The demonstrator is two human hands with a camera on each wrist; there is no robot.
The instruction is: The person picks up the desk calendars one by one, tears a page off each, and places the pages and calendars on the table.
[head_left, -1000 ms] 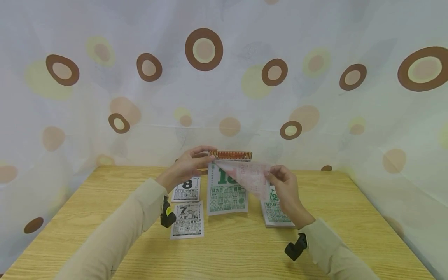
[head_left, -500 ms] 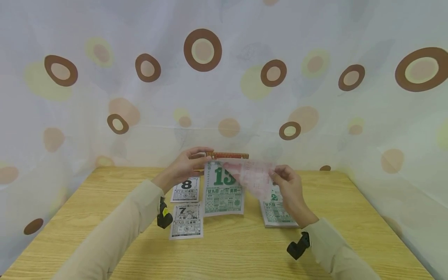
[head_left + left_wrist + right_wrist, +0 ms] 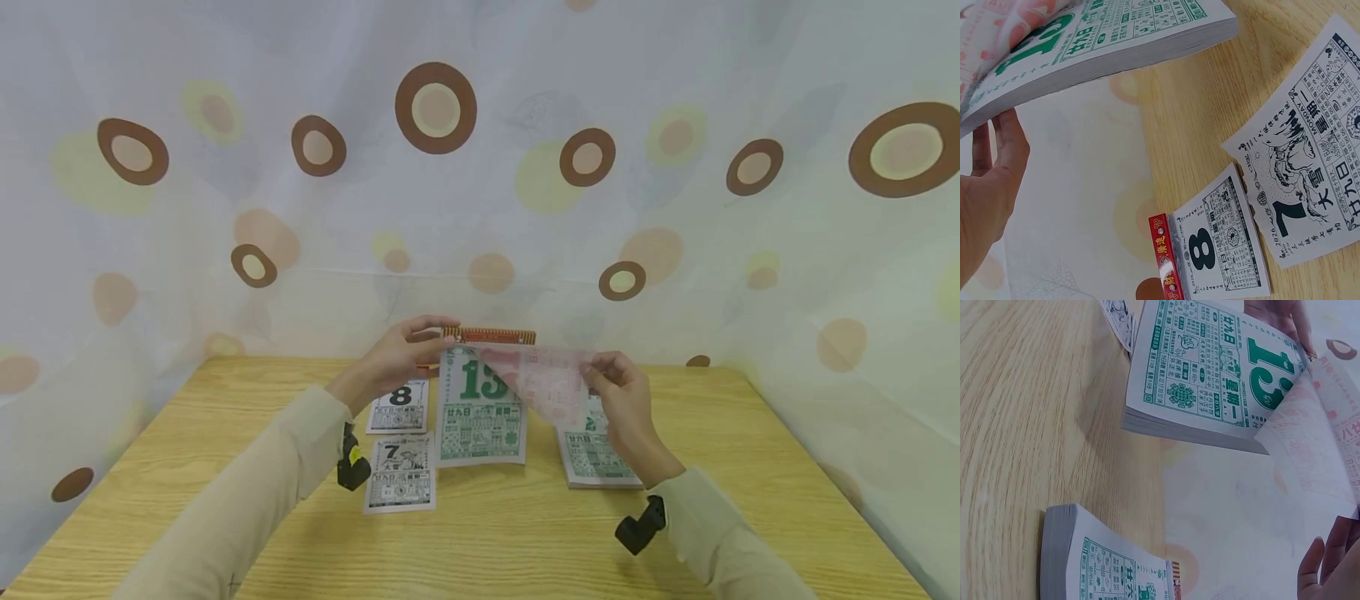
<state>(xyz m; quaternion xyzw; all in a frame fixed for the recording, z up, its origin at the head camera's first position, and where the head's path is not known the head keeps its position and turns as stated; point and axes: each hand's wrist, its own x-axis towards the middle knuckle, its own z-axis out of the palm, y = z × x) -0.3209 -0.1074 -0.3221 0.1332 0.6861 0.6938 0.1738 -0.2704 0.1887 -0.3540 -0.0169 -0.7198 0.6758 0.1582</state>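
Observation:
A thick tear-off calendar (image 3: 480,429) with a green 13 is raised above the table. My left hand (image 3: 397,360) grips its upper left corner, by the red-and-gold header strip (image 3: 495,337). With thumb and fingers my right hand (image 3: 626,408) pinches the edge of its top page (image 3: 551,379), a thin sheet with red print showing through. That page is folded up diagonally to the right, baring much of the green page. In the right wrist view the page (image 3: 1313,447) still meets the pad near the header.
Below my right hand a second thick green-printed calendar (image 3: 596,458) lies on the wooden table (image 3: 495,542). To the left lie a small calendar (image 3: 1210,240) with an 8 and a red header, and a loose sheet (image 3: 401,487) with a 7. Patterned cloth (image 3: 495,208) hangs behind.
My right hand has moved slightly to the right with the page edge, and the calendar and left hand slightly to the left. More of the green 13 shows.

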